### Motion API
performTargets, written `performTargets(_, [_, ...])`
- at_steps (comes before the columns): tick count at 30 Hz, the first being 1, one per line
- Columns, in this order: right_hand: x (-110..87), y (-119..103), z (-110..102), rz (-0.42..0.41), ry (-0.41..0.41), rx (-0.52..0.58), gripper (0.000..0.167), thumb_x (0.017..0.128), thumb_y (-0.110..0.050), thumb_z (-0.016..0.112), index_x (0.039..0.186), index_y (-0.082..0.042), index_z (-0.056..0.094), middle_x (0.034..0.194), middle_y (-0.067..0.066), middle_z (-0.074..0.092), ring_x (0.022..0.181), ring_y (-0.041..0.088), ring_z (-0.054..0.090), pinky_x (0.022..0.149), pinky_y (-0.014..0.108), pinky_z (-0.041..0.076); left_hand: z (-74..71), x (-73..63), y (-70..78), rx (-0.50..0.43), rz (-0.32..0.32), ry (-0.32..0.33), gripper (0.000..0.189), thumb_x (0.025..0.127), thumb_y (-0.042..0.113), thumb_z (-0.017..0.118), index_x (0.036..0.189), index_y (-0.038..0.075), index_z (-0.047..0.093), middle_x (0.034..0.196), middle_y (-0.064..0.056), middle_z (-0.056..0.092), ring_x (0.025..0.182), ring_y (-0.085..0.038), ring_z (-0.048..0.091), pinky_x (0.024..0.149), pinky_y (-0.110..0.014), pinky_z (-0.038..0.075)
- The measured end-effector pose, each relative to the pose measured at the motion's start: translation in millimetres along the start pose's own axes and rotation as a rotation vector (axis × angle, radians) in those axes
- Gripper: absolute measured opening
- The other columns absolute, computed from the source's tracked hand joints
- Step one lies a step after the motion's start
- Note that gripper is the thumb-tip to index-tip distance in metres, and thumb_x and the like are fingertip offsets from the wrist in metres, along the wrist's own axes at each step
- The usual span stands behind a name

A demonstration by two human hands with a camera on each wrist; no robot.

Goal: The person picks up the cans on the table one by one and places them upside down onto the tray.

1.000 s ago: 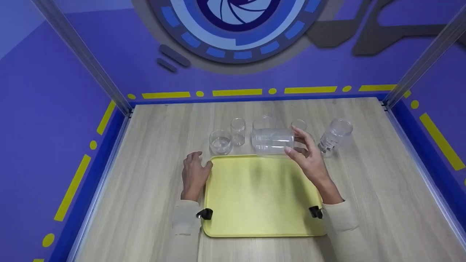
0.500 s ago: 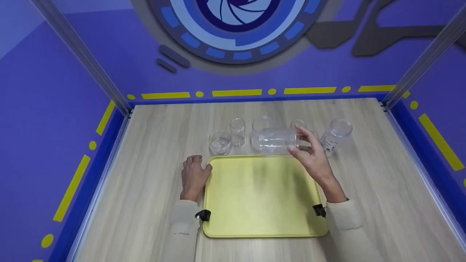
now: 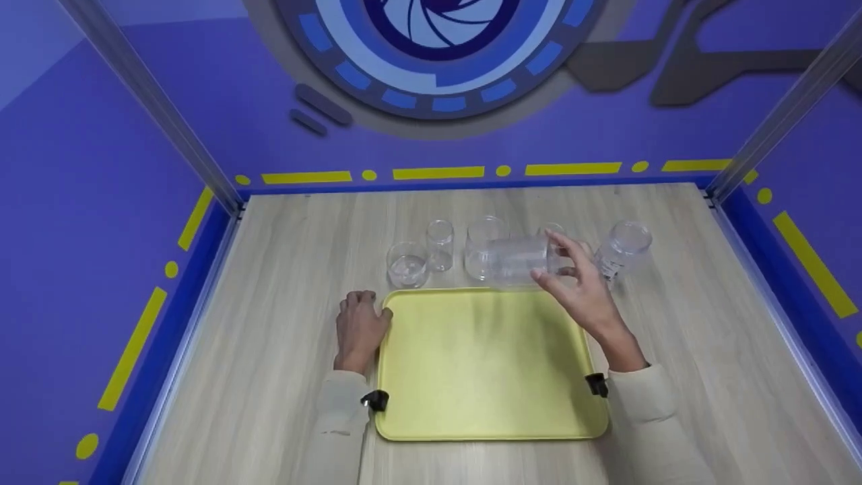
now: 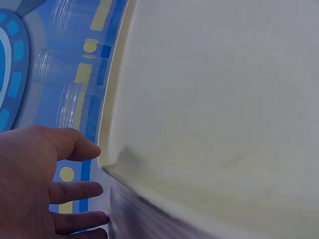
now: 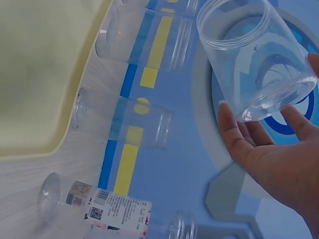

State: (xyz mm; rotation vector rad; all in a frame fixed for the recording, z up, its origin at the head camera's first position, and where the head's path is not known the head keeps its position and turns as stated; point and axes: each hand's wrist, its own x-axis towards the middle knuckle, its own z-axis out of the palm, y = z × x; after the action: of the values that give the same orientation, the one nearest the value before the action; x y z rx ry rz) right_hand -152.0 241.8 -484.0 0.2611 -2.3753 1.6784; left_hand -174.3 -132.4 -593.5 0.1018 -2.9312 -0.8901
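Note:
My right hand [image 3: 582,289] holds a clear, wide-mouthed plastic jar [image 3: 518,261] by its base end, thumb on the near side and fingers on the far side. The jar lies sideways in the air, mouth to the left, over the far edge of a yellow tray [image 3: 485,377]. In the right wrist view, the threaded mouth of this jar [image 5: 234,42] shows, and nothing is seen inside. My left hand [image 3: 360,330] lies beside the tray's far left corner. Its thumb reaches that corner in the left wrist view, with the other fingers [image 4: 79,191] spread loosely.
Beyond the tray stand a low clear jar [image 3: 407,266], a narrow clear jar [image 3: 440,246], and a wide clear jar [image 3: 486,228] partly behind the held one. Another narrow jar [image 5: 124,119] is mostly hidden by my right hand. A labelled jar [image 3: 623,249] stands at the right.
My right hand has shifted a little to the right with the jar, mostly in the first half second. My left hand has slid slightly toward me along the tray corner.

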Motion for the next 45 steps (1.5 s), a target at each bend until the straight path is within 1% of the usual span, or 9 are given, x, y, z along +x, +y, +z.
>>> performTargets(3, [1.4,1,0,-0.003,-0.001,-0.018,0.069,0.093,0.001,0.077,0.155,0.001,0.049,0.146,0.028,0.046,0.133,0.045,0.046,0.104,0.062,0.043,0.1,0.0,0.5,0.029,0.006,-0.014,0.044,0.096,0.022,0.068,0.129,-0.007,0.067,0.133,-0.028,0.058,0.124,-0.046,0.055,0.099,-0.059,0.048])
performTargets(5, [2.0,1,-1,0.0,-0.006,-0.034,0.069,0.093,0.0,0.078,0.156,0.0,0.049,0.147,0.028,0.045,0.133,0.047,0.045,0.103,0.062,0.044,0.6,-0.4,0.7,0.043,0.014,-0.019,0.043,0.096,0.021,0.068,0.129,-0.007,0.067,0.133,-0.028,0.058,0.123,-0.046,0.055,0.099,-0.059,0.048])
performTargets(11, [2.5,2,-8,0.008,-0.038,-0.101,0.068,0.095,-0.013,0.081,0.157,-0.01,0.052,0.143,0.022,0.048,0.134,0.039,0.045,0.1,0.055,0.047,2.0,-1.8,0.9,0.101,0.059,-0.011,0.039,0.095,0.019,0.069,0.125,-0.006,0.069,0.132,-0.028,0.059,0.122,-0.046,0.057,0.096,-0.059,0.05])
performTargets(19, [5.1,5,-12,-0.008,-0.063,-0.169,0.068,0.096,-0.02,0.081,0.157,-0.013,0.052,0.144,0.022,0.048,0.136,0.038,0.045,0.1,0.06,0.048,3.5,-2.7,0.8,0.128,0.063,-0.027,0.037,0.096,0.018,0.068,0.127,-0.002,0.07,0.133,-0.026,0.058,0.124,-0.044,0.056,0.097,-0.059,0.051])
performTargets(27, [5.6,6,-13,-0.031,-0.066,-0.224,0.07,0.095,-0.017,0.082,0.157,-0.008,0.051,0.145,0.025,0.048,0.134,0.038,0.048,0.098,0.057,0.05,2.7,-4.2,0.0,0.15,0.095,-0.024,0.034,0.097,0.016,0.065,0.126,0.001,0.071,0.131,-0.025,0.059,0.119,-0.045,0.058,0.092,-0.061,0.052])
performTargets(30, [5.8,7,-13,-0.042,-0.069,-0.238,0.069,0.095,-0.016,0.081,0.156,-0.007,0.052,0.146,0.026,0.048,0.134,0.038,0.048,0.097,0.058,0.05,2.5,-3.9,-0.4,0.161,0.102,-0.023,0.034,0.097,0.017,0.065,0.126,0.001,0.071,0.131,-0.025,0.059,0.119,-0.045,0.058,0.091,-0.06,0.052])
performTargets(35, [5.3,7,-14,-0.048,-0.079,-0.263,0.068,0.096,-0.017,0.081,0.156,-0.007,0.052,0.146,0.026,0.047,0.134,0.04,0.048,0.097,0.06,0.05,2.9,-4.0,0.2,0.175,0.098,-0.029,0.034,0.097,0.017,0.065,0.127,0.001,0.07,0.131,-0.024,0.059,0.119,-0.043,0.058,0.092,-0.059,0.052])
performTargets(40, [5.5,9,-16,-0.051,-0.078,-0.298,0.069,0.094,-0.018,0.082,0.156,-0.008,0.053,0.145,0.027,0.046,0.13,0.04,0.049,0.094,0.059,0.049,2.4,-4.3,1.7,0.188,0.089,-0.04,0.035,0.098,0.018,0.065,0.128,0.0,0.069,0.131,-0.024,0.059,0.118,-0.042,0.058,0.092,-0.058,0.053])
performTargets(45, [4.8,11,-18,-0.064,-0.085,-0.331,0.069,0.093,-0.017,0.083,0.154,-0.006,0.054,0.143,0.029,0.047,0.131,0.044,0.047,0.101,0.067,0.044,0.9,-5.6,2.7,0.198,0.088,-0.038,0.033,0.097,0.018,0.068,0.125,0.0,0.069,0.129,-0.023,0.06,0.116,-0.041,0.059,0.091,-0.057,0.053])
